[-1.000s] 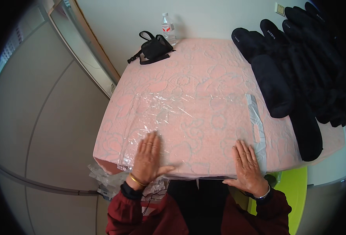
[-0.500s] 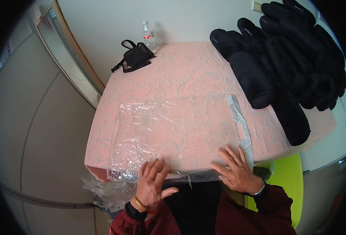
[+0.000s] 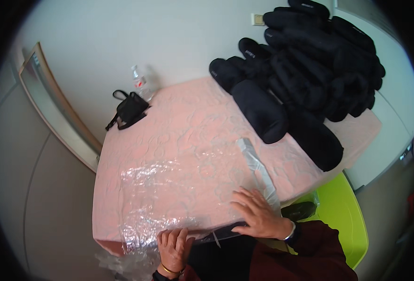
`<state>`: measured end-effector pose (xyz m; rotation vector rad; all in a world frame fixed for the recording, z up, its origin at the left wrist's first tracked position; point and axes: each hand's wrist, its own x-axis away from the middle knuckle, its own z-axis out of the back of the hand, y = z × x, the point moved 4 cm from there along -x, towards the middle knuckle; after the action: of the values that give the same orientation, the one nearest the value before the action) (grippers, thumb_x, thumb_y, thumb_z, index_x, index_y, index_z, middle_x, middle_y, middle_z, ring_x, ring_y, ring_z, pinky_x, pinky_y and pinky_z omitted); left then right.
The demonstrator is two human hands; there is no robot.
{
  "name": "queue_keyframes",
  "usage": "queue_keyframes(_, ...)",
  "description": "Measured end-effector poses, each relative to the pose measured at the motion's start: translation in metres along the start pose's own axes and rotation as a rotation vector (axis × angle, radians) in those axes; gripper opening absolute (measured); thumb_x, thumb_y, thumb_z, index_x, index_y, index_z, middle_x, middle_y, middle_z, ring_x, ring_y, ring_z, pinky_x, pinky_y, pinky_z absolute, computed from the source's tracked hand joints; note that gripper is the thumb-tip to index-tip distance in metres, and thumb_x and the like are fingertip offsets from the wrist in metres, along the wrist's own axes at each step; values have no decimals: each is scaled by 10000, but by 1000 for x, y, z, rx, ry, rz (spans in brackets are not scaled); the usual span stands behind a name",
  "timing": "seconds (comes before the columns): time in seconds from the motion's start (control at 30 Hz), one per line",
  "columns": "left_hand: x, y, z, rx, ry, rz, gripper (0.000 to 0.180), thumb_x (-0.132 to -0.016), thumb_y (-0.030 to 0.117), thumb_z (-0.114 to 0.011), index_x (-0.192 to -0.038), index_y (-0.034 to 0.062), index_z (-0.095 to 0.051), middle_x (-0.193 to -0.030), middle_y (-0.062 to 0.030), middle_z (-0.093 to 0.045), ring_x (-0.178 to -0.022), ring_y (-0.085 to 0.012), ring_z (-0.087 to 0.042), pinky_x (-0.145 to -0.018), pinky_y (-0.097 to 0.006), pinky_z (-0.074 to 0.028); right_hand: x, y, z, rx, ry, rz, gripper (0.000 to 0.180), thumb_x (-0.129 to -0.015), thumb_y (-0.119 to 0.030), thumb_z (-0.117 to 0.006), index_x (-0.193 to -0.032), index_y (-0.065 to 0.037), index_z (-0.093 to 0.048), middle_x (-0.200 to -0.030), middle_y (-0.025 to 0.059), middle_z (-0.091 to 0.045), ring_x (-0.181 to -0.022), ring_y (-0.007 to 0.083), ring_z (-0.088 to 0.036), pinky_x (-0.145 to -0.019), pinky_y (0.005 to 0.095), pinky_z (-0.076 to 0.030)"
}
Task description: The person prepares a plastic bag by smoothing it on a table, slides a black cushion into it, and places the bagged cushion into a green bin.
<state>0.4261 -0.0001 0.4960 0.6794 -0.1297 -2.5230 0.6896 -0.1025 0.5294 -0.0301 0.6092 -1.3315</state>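
A large clear plastic bag (image 3: 162,187) lies flat on the pink-covered table, its near edge hanging over the front. Along its right side runs a whitish strip (image 3: 258,169). At the table's near edge, my left hand (image 3: 172,248) has its fingers bent together over the bag's near edge, with the thumb drawn in beside them. My right hand (image 3: 259,216) is open, fingers spread, over the bag's lower right part near the strip. It holds nothing.
Black stuffed, elongated cushions (image 3: 305,65) are heaped on the right of the table. A black strapped pouch (image 3: 131,110) and a clear bottle (image 3: 140,83) stand at the far left. A lime-green bin (image 3: 340,215) with a dark item is at the right; crumpled plastic (image 3: 136,264) hangs below the left edge.
The view has shifted, so the table sits lower and further left. My left hand's fingers have bent and its thumb has come in at the bag's near edge. The right hand stays spread.
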Motion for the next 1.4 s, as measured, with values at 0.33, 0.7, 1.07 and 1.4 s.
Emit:
queue_keyframes(0.33, -75, 26, -41, -138, -117, -125, 982, -739, 552, -777, -1432, -53, -435, -1483, -259, -455, -1362, -436, -451, -1131, -589, -320, -12, 10, -30, 187, -123, 23, 1020, -761, -419, -815, -1502, 82, -325, -1632, 218, -227, -1540, 350, -180, -1221, 552, -163)
queue_keyframes(0.7, -25, -68, 30, -276, -57, 88, 923, -794, 506, -777, -1466, -23, -431, -1475, -253, -469, -1353, -427, -458, -1105, -559, -361, 6, 46, 8, 234, -181, -113, 1083, -746, -540, -795, -1496, 87, -330, -1613, 240, -262, -1525, 374, -213, -1246, 504, -133)
queue_keyframes(1.07, -14, -76, 19, -334, -140, 206, 1121, -730, 629, -758, -1475, -99, -345, -1513, -302, -402, -1425, -458, -373, -1172, -583, -247, 4, 46, 10, 303, -203, -89, 1067, -767, -557, -782, -1490, 88, -338, -1605, 249, -269, -1515, 399, -222, -1240, 511, -149)
queue_keyframes(1.4, 32, -48, 25, -326, -109, 232, 1062, -784, 608, -724, -1516, -46, -320, -1556, -271, -355, -1469, -444, -306, -1202, -594, -189, 41, 10, 21, 258, -153, -102, 958, -776, -494, -801, -1428, 100, -426, -1531, 256, -389, -1461, 406, -331, -1216, 510, -220)
